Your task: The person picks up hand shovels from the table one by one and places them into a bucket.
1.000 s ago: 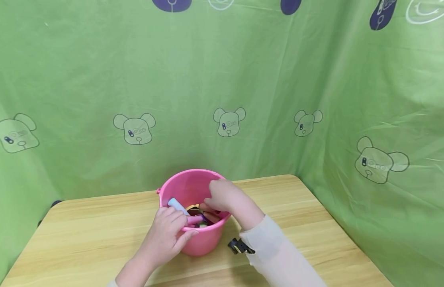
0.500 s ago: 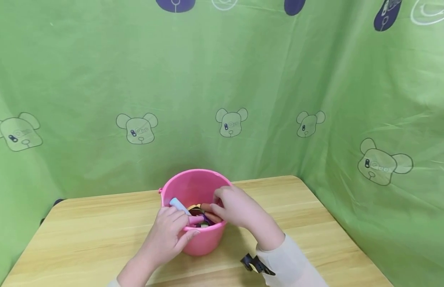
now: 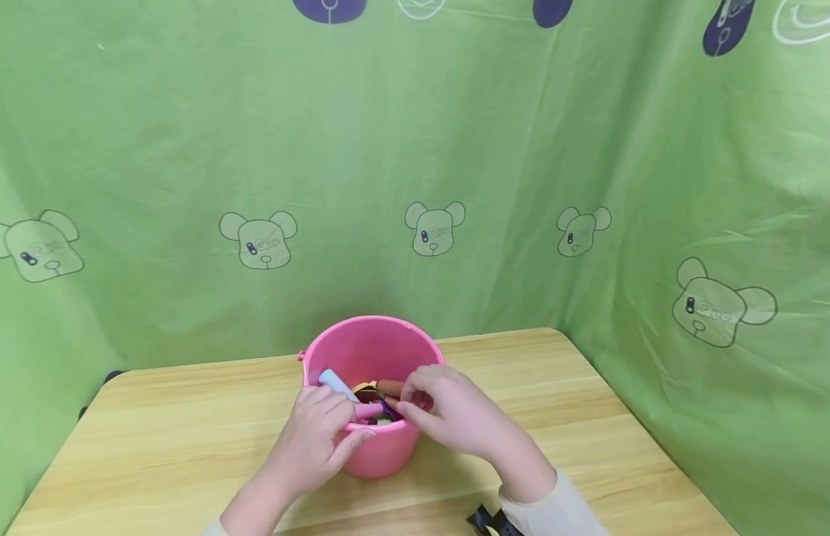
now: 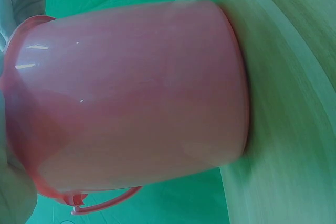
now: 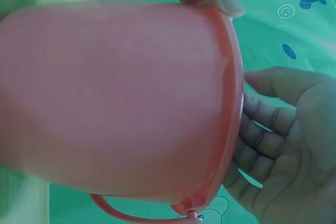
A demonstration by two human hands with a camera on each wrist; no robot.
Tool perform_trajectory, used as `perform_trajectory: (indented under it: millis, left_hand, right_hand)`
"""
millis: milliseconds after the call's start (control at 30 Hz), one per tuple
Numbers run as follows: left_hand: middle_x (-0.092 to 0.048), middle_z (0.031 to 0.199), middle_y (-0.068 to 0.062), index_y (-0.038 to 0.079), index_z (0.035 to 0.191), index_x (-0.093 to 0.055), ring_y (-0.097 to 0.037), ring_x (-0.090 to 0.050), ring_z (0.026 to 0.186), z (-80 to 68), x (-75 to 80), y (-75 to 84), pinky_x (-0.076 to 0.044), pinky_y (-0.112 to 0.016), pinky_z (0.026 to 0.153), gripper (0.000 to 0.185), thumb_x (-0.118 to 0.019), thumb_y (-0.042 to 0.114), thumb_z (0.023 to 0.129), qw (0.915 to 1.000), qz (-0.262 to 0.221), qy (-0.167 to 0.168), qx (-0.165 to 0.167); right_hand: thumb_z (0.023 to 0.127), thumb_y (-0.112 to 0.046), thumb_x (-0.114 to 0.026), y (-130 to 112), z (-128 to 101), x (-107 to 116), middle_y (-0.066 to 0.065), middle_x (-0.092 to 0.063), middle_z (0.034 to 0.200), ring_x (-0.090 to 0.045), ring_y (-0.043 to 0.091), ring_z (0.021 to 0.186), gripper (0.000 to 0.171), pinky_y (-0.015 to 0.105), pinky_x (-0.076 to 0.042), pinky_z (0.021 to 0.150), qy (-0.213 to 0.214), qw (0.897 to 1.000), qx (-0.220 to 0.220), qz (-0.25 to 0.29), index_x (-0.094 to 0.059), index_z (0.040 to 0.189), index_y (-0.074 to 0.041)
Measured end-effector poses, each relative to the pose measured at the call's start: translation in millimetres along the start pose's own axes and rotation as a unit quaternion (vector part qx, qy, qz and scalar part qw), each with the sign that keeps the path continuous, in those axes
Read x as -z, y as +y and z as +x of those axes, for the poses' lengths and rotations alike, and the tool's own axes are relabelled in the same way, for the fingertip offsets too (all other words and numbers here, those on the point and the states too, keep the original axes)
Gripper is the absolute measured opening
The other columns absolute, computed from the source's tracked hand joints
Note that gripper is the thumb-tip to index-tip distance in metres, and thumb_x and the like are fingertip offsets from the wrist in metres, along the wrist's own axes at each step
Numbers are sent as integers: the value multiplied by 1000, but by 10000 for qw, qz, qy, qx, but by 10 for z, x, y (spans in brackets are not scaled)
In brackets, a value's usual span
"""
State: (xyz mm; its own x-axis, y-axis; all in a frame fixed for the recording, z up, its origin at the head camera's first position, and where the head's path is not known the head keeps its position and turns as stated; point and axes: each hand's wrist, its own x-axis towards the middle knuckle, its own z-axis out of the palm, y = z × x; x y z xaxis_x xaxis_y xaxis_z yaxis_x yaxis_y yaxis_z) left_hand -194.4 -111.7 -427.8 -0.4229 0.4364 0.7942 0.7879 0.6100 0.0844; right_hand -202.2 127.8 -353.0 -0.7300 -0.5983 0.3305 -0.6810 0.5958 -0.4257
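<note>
The right hand (image 3: 455,413) has drawn back from deep inside the pink bucket (image 3: 377,447) to its near rim, fingers curled, pinching small contents. The left hand (image 3: 317,435) still pinches the rim.

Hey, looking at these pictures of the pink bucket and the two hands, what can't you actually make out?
- Contents of the pink bucket: head view, mostly hidden by its rim and both hands; the small coloured pieces are too small to name.
- Right hand: head view, whether its fingers pinch anything is hidden.
- Left hand: left wrist view, only a blurred sliver at the frame edge.
- Bucket interior: both wrist views show only the outer wall.
</note>
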Motion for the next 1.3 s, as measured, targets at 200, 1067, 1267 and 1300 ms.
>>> perform_trajectory:
  millis: [200,1067,1267,1300]
  left_hand:
    - [-60,83,11,20,101,-69,-13,-54,84,1,-1,3,-38,-38,83,40,-43,51,104,10000,-6,8,-16]
    - [-63,88,10,21,110,-71,-14,-56,87,5,32,-3,-40,-39,85,40,-44,49,104,9999,35,-109,-8]
    - [-64,90,10,21,110,-71,-14,-55,88,14,32,-2,-39,-38,85,39,-45,49,104,9998,43,-197,16]
    - [-64,90,10,21,110,-71,-14,-55,88,16,31,-2,-39,-37,85,38,-45,49,104,9998,46,-206,18]
  right_hand:
    - [93,-24,-71,-1,-117,-32,-16,-66,101,-53,3,85,7,33,-45,85,-74,9997,245,-12,-67,88,-24]
    - [91,-31,-74,140,-145,-175,-19,-64,98,-55,3,92,7,38,-42,91,352,9961,803,-54,-69,90,-26]
    - [90,-29,-75,142,-147,-174,-19,-61,92,-54,4,91,7,37,-43,89,421,9956,834,-71,-70,90,-24]
    - [90,-30,-75,144,-147,-173,-19,-61,92,-55,4,91,7,37,-43,90,422,9956,830,-70,-70,90,-24]
